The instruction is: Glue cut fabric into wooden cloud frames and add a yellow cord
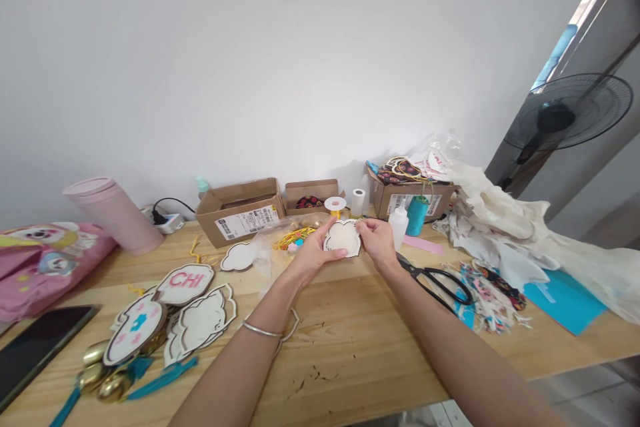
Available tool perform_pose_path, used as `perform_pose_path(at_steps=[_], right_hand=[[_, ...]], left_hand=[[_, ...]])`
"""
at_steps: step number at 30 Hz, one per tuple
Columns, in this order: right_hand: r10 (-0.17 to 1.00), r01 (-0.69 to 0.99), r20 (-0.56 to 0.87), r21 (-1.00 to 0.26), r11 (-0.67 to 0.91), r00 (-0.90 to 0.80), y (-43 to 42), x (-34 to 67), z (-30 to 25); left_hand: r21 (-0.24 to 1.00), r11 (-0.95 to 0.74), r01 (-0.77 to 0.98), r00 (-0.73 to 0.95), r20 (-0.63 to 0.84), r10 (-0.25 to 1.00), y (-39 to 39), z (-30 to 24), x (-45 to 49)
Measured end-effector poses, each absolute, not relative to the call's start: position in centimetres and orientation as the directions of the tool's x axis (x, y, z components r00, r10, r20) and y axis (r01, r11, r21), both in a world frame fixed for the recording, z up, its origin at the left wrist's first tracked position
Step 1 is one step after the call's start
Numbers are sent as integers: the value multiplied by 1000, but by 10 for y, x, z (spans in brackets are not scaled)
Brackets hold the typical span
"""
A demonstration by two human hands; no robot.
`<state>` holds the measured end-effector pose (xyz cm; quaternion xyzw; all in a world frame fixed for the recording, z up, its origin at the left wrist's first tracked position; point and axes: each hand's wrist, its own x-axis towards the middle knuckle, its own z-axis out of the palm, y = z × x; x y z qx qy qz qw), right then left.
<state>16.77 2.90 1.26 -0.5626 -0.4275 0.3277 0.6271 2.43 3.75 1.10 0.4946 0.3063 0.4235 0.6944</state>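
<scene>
A small cream cloud-shaped piece with a dark edge (344, 237) is held up over the middle of the table. My left hand (319, 247) grips its left side, thumb across the front. At its upper right edge, the fingers of my right hand (376, 240) are pinched together on the rim. Whether those fingers also hold something tiny cannot be made out. Just behind the piece stand a spool of yellow thread (335, 204) and a white roll (357, 201). A clear bag of yellow cords (295, 238) lies left of my hands. Black-handled scissors (440, 283) rest beside my right forearm.
Cardboard boxes (240, 213) line the wall. A white squeeze bottle (399, 225) and a teal thread cone (417, 215) stand to the right, near fabric scraps (493, 297) and white cloth (520, 227). Cloud-shaped pieces (200, 317), brass bells (115, 385) and a phone (43, 347) lie left.
</scene>
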Motion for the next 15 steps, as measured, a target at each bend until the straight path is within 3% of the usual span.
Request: perform_pose_path(at_steps=[5, 15], right_hand=[[894, 50, 165, -986, 158, 416, 30, 169, 11], [892, -45, 191, -972, 229, 411, 24, 167, 14]], left_hand=[[952, 163, -258, 471, -23, 882, 38, 9, 25], [986, -52, -157, 438, 117, 891, 40, 11, 27]])
